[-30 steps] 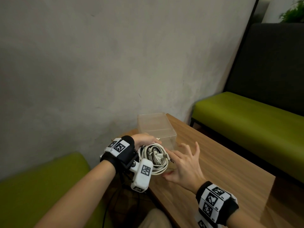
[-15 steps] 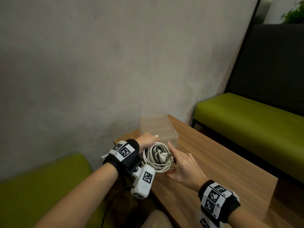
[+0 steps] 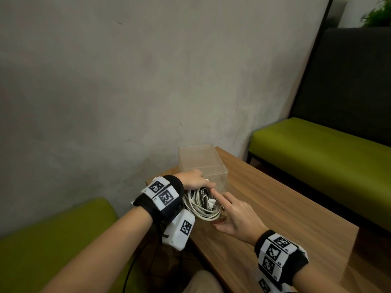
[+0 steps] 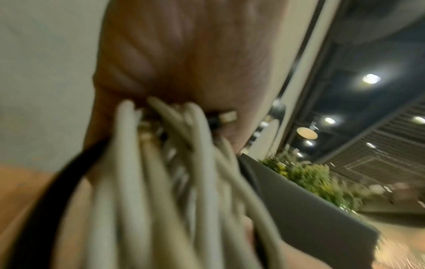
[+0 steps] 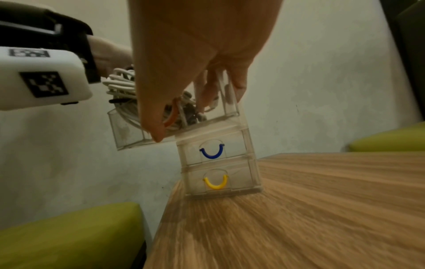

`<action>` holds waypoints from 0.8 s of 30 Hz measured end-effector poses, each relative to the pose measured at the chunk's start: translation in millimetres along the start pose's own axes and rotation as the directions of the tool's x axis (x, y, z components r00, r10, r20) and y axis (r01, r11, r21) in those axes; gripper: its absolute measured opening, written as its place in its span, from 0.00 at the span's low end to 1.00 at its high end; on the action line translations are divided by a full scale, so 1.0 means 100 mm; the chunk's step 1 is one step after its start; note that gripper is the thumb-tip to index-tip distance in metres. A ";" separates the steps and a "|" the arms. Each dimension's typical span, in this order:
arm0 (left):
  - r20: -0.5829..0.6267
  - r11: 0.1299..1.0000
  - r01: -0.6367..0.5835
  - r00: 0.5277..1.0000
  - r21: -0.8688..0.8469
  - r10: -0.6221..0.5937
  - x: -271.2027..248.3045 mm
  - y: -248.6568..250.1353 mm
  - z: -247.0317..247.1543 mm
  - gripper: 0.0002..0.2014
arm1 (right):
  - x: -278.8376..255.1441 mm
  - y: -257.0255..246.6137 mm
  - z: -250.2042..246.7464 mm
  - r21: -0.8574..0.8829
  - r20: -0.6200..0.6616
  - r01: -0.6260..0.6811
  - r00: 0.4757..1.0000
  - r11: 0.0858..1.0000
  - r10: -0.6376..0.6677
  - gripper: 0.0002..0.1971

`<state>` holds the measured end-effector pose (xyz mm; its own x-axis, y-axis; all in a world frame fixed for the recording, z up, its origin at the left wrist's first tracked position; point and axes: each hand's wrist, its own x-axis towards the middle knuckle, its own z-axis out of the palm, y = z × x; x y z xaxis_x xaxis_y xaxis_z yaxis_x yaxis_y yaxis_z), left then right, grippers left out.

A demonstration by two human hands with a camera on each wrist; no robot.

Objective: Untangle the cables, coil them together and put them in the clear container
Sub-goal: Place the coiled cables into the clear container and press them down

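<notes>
My left hand (image 3: 196,179) grips a coil of white cables (image 3: 201,208) from above, right in front of the clear container (image 3: 203,159). The left wrist view is blurred; it shows the cable strands (image 4: 161,182) running out of my left hand (image 4: 184,54). The right wrist view shows the container as a stack of small clear drawers (image 5: 218,163), with the top drawer (image 5: 128,134) pulled out and the coil (image 5: 119,81) partly inside it. My right hand (image 3: 232,212) lays a straight index finger on the coil, and its thumb touches the drawer's front.
The container stands on a wooden table (image 3: 285,218) against a grey wall. The lower drawers have a blue handle (image 5: 212,152) and a yellow handle (image 5: 215,183). Green benches stand to the right (image 3: 317,149) and near left (image 3: 53,240).
My left hand has carried the coil forward to the container. My right hand, spread beside the coil before, has closed in and now touches it.
</notes>
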<state>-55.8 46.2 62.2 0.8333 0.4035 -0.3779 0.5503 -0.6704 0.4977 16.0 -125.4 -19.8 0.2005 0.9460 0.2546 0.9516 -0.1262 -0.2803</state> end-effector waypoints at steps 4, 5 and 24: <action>-0.171 0.975 -0.106 0.975 0.197 0.140 -0.06 0.10 0.02 0.22 | 0.01 -0.01 -0.01 0.083 -0.025 -0.073 0.997 0.994 0.076 0.48; -0.172 0.975 -0.123 0.973 0.184 0.155 -0.08 0.10 0.03 0.21 | 0.01 -0.02 -0.01 0.114 -0.041 -0.088 0.995 0.990 0.094 0.49; -0.364 0.946 -0.321 0.876 0.051 0.317 0.07 -0.07 0.12 0.11 | 0.09 -0.06 0.02 0.031 0.010 -0.064 0.998 0.997 0.063 0.44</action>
<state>-54.6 46.4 46.5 0.9234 0.3675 0.1105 0.2503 -0.7951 0.5524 12.1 -115.4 -17.5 0.2581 0.9390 0.2271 0.9291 -0.1768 -0.3248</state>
